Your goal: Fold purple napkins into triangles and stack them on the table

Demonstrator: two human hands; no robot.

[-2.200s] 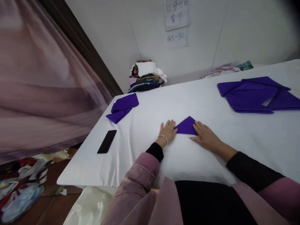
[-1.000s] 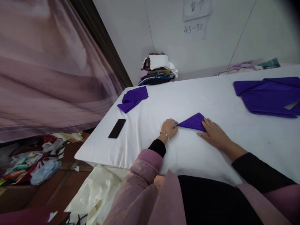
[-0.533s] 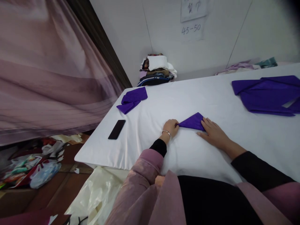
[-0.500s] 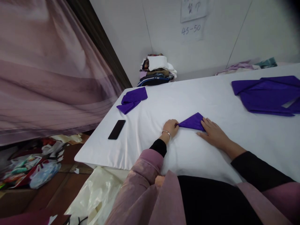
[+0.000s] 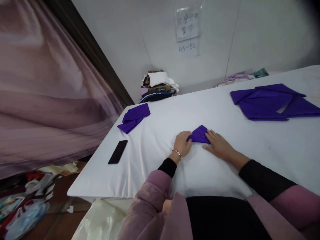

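Observation:
A small folded purple cloth napkin (image 5: 200, 134) lies on the white-covered table in front of me, its top coming to a blunt point. My left hand (image 5: 183, 143) is at its left corner, fingers and thumb closed on the cloth and hiding that tip. On the right edge my right hand (image 5: 219, 144) rests flat, its fingers stretched over the fabric and the thumb spread on the tablecloth.
Another folded purple cloth (image 5: 136, 116) lies at the table's back left, near a black phone (image 5: 118, 152). More purple cloth (image 5: 265, 103) is spread at the right. Stacked clothes (image 5: 160, 87) stand behind the table (image 5: 100, 180). A curtain (image 5: 50, 86) hangs at left.
My left hand has shifted from pinching the tip to covering the left corner, and less of the napkin shows. My right hand stays on its right edge. The view has tilted up and right.

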